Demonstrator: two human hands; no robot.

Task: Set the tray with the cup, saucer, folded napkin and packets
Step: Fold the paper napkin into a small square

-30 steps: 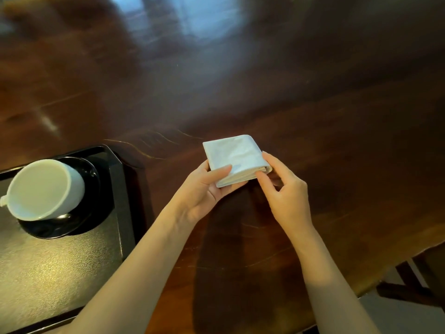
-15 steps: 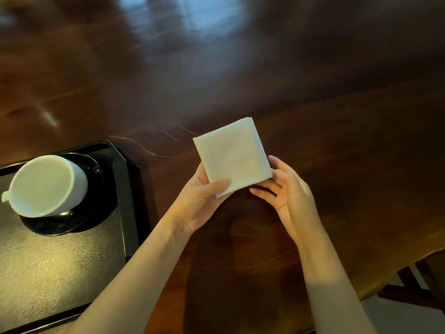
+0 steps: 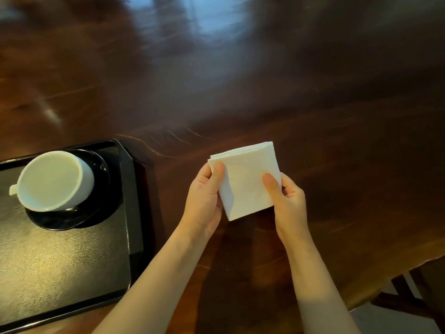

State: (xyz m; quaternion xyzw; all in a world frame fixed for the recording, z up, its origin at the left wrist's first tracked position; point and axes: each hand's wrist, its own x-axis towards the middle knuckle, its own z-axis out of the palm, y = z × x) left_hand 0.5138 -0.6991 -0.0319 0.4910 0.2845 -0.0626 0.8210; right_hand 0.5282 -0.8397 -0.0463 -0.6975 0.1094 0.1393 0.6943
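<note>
Holding one folded napkin (image 3: 248,182) in both hands, above the table (image 3: 265,80), right of the tray (image 3: 72,273) and apart from it. Left hand (image 3: 204,203) pinched the left edge, with the thumb (image 3: 218,174) on top near the upper corner and the fingers curled underneath. Right hand (image 3: 289,203) pinched the right edge the same way, thumb (image 3: 271,183) flat on the top face.

Napkin was white paper, soft matte, roughly square, tilted with one corner pointing down toward me. Layered folds showed at the upper edge.

Counts: one napkin, one cup (image 3: 53,182), one saucer (image 3: 101,169), one tray.

- Cup: white glazed ceramic, round, wide mouth, small handle pointing left. It sat on the saucer.
- Saucer: glossy black, round, in the tray's far right corner.
- Tray: black, rectangular, rounded corners, raised rim, fine pebbled floor catching the light.
- Table: dark polished wood, visible grain, pale glare across the far side.
</note>
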